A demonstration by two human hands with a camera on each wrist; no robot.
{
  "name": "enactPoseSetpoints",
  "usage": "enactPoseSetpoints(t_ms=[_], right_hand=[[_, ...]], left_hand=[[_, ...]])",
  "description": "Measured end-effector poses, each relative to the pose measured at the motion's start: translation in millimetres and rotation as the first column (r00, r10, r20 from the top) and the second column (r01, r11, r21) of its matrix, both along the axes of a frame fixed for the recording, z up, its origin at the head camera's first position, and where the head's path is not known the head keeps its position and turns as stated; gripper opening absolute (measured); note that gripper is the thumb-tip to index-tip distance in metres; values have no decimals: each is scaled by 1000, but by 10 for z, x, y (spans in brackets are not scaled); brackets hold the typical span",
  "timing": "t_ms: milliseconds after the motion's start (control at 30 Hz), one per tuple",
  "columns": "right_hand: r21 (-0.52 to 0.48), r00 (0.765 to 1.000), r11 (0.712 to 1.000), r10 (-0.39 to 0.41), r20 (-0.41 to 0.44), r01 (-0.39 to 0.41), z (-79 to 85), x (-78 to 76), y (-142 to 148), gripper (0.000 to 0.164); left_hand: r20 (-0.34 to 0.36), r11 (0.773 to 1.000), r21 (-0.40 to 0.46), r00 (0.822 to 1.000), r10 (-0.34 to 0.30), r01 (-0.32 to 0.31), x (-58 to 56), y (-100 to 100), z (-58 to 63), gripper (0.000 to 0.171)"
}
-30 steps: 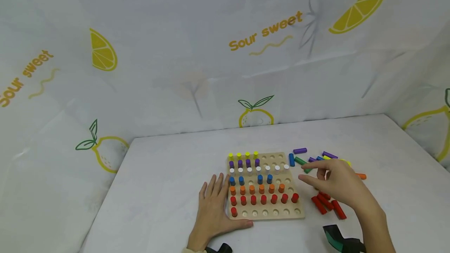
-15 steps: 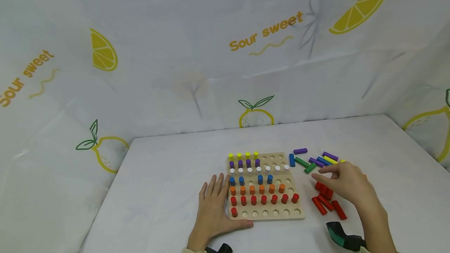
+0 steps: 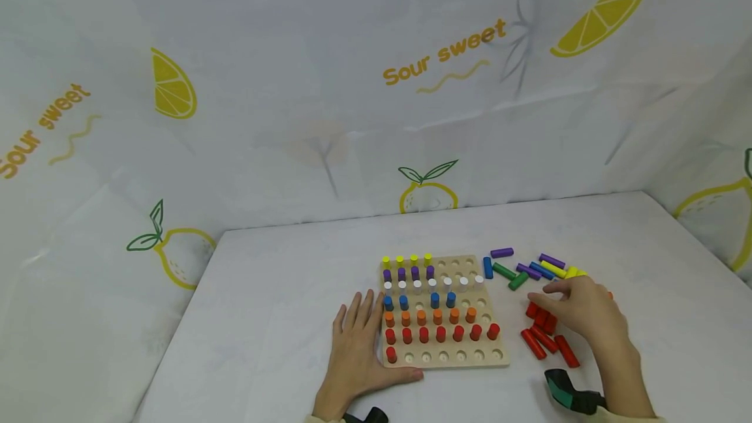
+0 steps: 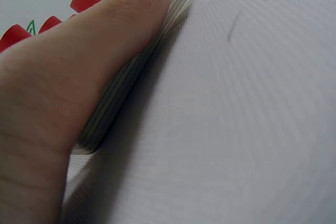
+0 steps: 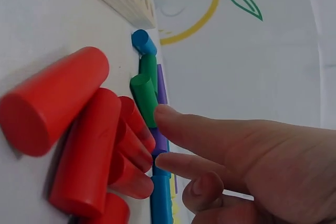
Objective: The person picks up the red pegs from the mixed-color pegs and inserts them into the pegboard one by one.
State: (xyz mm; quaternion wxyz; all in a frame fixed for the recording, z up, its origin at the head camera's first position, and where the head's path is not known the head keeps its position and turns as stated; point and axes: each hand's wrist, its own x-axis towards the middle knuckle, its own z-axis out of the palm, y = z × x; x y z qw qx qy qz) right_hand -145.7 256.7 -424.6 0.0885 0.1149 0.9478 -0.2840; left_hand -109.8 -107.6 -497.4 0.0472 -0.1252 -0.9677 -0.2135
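The step in hand looks like picking a peg from the loose pile to stand in the pegboard [image 3: 470,346], which lies on the table [image 3: 264,331] with bare holes left in several rows. The left hand [image 3: 354,354] lies flat beside it, fingers at the left edge and thumb along the near edge, straight and gripping nothing, apparently steadying it. The right hand [image 3: 589,311] hangs over the pile to the right of the pegboard, thumb and index finger parted with nothing visible between them. Loose red pegs [image 5: 86,153] and green pegs [image 5: 144,92] lie close by. The next move seems to call for a pinch on one peg, lifted clear of its neighbours and turned upright to meet a hole.
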Motion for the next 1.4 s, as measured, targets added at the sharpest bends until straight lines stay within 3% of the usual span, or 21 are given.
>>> enactPoseSetpoints(t_ms=[233,433,933,1400], right_hand=[[-10,996,998,-53,68,54,-42,-19,12,62],[-32,996,999,-38,76,41,-68,-18,-26,60],[-82,991,989,127,41,-123,-86,-44,-146,52],[19,993,996,86,74,-88,-28,-38,-226,56]], left_hand=[[3,1000,-1,1000,1,-1,-1,-2,3,135],[10,1000,-5,1000,1,-1,-1,4,16,135],[21,1000,-4,1000,2,-2,-3,5,22,135],[6,1000,-4,1000,0,0,-1,3,18,135]])
